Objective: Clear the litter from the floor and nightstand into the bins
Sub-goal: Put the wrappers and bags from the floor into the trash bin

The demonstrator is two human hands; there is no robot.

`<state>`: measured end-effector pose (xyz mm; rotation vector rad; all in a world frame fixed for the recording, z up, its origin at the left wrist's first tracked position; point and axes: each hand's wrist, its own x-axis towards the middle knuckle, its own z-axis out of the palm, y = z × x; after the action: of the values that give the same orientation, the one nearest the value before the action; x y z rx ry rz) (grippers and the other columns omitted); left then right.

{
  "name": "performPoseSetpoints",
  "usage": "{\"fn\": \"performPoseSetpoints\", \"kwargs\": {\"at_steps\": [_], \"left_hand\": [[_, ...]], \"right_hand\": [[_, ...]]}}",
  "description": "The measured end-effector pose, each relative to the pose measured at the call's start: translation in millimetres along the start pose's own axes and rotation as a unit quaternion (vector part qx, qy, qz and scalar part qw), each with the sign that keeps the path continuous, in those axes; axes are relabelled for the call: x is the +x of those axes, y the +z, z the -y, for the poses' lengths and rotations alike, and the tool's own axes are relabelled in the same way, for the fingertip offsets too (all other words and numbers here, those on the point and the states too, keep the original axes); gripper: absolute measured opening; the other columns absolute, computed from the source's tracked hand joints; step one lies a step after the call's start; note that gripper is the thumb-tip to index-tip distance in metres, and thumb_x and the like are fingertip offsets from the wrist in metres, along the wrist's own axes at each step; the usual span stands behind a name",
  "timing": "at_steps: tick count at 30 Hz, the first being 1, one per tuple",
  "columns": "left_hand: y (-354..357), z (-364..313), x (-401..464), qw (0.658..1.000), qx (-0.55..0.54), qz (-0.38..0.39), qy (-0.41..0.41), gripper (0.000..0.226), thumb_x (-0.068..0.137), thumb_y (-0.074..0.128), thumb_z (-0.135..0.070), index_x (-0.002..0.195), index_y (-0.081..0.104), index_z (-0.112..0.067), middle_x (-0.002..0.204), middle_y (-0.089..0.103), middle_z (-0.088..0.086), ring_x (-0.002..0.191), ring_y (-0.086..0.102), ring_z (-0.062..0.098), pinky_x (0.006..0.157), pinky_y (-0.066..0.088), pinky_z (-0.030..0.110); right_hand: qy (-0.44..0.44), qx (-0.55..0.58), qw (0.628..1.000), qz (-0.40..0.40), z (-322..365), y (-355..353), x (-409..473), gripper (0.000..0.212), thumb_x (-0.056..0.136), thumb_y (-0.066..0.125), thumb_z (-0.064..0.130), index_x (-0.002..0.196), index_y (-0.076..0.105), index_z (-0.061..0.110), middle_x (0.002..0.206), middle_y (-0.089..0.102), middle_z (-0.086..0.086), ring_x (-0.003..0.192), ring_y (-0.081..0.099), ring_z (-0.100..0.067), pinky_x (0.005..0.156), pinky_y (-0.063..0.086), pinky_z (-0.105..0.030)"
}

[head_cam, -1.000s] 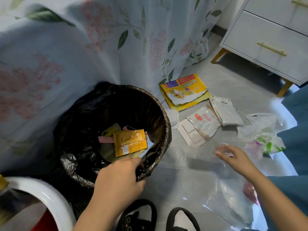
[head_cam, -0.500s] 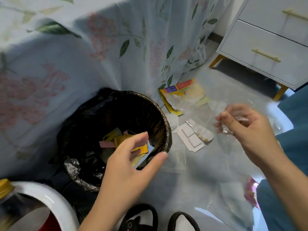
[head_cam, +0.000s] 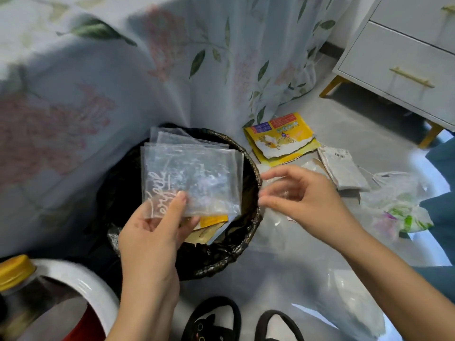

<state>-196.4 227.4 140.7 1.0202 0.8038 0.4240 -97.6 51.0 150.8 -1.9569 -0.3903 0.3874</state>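
My left hand (head_cam: 152, 232) pinches a stack of clear plastic bags (head_cam: 197, 178), one with white script lettering, over the mouth of the black-lined bin (head_cam: 254, 217). Yellow packets lie inside the bin under the bags. My right hand (head_cam: 305, 198) hovers just right of the bin's rim with its fingers loosely spread and blurred. On the floor beyond it lie a torn yellow packet (head_cam: 278, 136), a grey-white sachet (head_cam: 342, 168) and a crumpled plastic bag with green print (head_cam: 398, 207).
The floral bedspread (head_cam: 98, 82) hangs behind the bin. A white nightstand (head_cam: 406, 57) with gold handles stands at the top right. A white bin (head_cam: 81, 279) holding a gold-capped bottle (head_cam: 14, 269) sits at the bottom left. Black slippers (head_cam: 214, 321) and clear plastic film (head_cam: 344, 291) are near me.
My right hand lifted clear bags off the floor and brought them left. My left hand rose from the bin's rim and now holds the bags over the bin.
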Motion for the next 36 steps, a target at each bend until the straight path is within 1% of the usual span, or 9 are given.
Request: {"fn": "performPoseSetpoints", "kwargs": {"at_steps": [5, 10, 13, 19, 24, 27, 30, 33, 36], "left_hand": [[-5, -4, 5, 0.992, -0.071, -0.097, 0.036, 0.011, 0.088, 0.063, -0.01, 0.085, 0.066, -0.02, 0.073, 0.071, -0.009, 0.074, 0.069, 0.004, 0.068, 0.057, 0.021], [-12, -6, 12, 0.98, -0.099, -0.155, 0.082, 0.013, 0.091, 0.061, -0.011, 0.085, 0.064, -0.022, 0.087, 0.069, -0.005, 0.089, 0.068, 0.01, 0.069, 0.056, 0.021], [-18, -7, 16, 0.972, -0.098, -0.187, 0.1, 0.01, 0.092, 0.061, -0.012, 0.085, 0.061, -0.02, 0.079, 0.069, -0.007, 0.08, 0.068, 0.007, 0.069, 0.055, 0.021], [-23, -13, 18, 0.96, -0.056, -0.221, 0.162, 0.011, 0.09, 0.065, -0.018, 0.08, 0.062, -0.022, 0.077, 0.068, -0.005, 0.083, 0.068, 0.011, 0.074, 0.057, 0.025], [-24, -12, 16, 0.969, -0.051, -0.194, 0.145, 0.01, 0.09, 0.065, -0.016, 0.081, 0.063, -0.021, 0.074, 0.07, -0.01, 0.08, 0.068, 0.005, 0.074, 0.057, 0.024], [-26, -11, 18, 0.976, -0.048, -0.175, 0.122, 0.006, 0.089, 0.064, -0.014, 0.086, 0.065, -0.019, 0.083, 0.069, -0.004, 0.081, 0.068, 0.006, 0.071, 0.057, 0.022], [-23, -9, 18, 0.985, -0.041, -0.14, 0.09, 0.006, 0.088, 0.065, -0.011, 0.087, 0.066, -0.017, 0.083, 0.07, -0.002, 0.078, 0.068, 0.006, 0.063, 0.056, 0.018], [-19, -5, 15, 0.996, -0.006, -0.08, 0.042, 0.008, 0.087, 0.064, -0.006, 0.09, 0.068, -0.011, 0.084, 0.073, 0.003, 0.078, 0.069, 0.013, 0.06, 0.056, 0.021], [-16, -2, 11, 0.999, 0.045, -0.011, 0.012, 0.012, 0.085, 0.063, -0.004, 0.094, 0.071, -0.006, 0.088, 0.074, 0.008, 0.086, 0.069, 0.025, 0.077, 0.058, 0.037]], "right_hand": [[-0.1, 0.062, 0.985, -0.123, 23, 2, 14, 0.018, 0.075, 0.077, 0.01, 0.085, 0.069, 0.022, 0.077, 0.071, 0.008, 0.071, 0.066, -0.004, 0.068, 0.05, -0.015], [-0.262, -0.081, 0.96, 0.051, 37, 56, 43, 0.013, 0.078, 0.071, 0.003, 0.084, 0.07, 0.014, 0.079, 0.071, 0.006, 0.076, 0.067, -0.008, 0.073, 0.055, -0.029], [-0.325, -0.182, 0.911, 0.178, 14, 92, 63, 0.01, 0.078, 0.07, 0.005, 0.085, 0.072, 0.012, 0.08, 0.072, 0.005, 0.081, 0.062, -0.011, 0.077, 0.049, -0.023], [-0.275, -0.307, 0.847, 0.336, -16, 122, 84, 0.011, 0.072, 0.078, 0.025, 0.082, 0.076, 0.02, 0.096, 0.069, 0.003, 0.096, 0.054, -0.018, 0.079, 0.048, -0.036], [-0.137, -0.457, 0.769, 0.427, -18, 126, 94, 0.064, 0.063, 0.084, 0.038, 0.122, 0.062, 0.025, 0.119, 0.06, -0.002, 0.114, 0.05, -0.024, 0.092, 0.048, -0.039], [-0.092, -0.39, 0.855, 0.33, -12, 105, 95, 0.057, 0.078, 0.076, 0.026, 0.13, 0.055, 0.02, 0.127, 0.06, -0.002, 0.118, 0.054, -0.018, 0.099, 0.045, -0.03], [0.005, -0.094, 0.984, 0.149, 1, 75, 88, 0.032, 0.096, 0.051, 0.023, 0.128, 0.056, 0.02, 0.12, 0.066, -0.004, 0.104, 0.065, -0.014, 0.094, 0.051, -0.031], [0.156, 0.23, 0.949, 0.149, 11, 51, 79, 0.05, 0.092, 0.046, 0.05, 0.128, 0.053, 0.017, 0.111, 0.07, -0.006, 0.09, 0.068, -0.02, 0.079, 0.057, -0.037], [0.172, 0.186, 0.938, 0.235, 13, 37, 71, 0.061, 0.079, 0.058, 0.06, 0.124, 0.058, 0.018, 0.101, 0.071, -0.002, 0.074, 0.06, -0.02, 0.062, 0.048, -0.032]]}}
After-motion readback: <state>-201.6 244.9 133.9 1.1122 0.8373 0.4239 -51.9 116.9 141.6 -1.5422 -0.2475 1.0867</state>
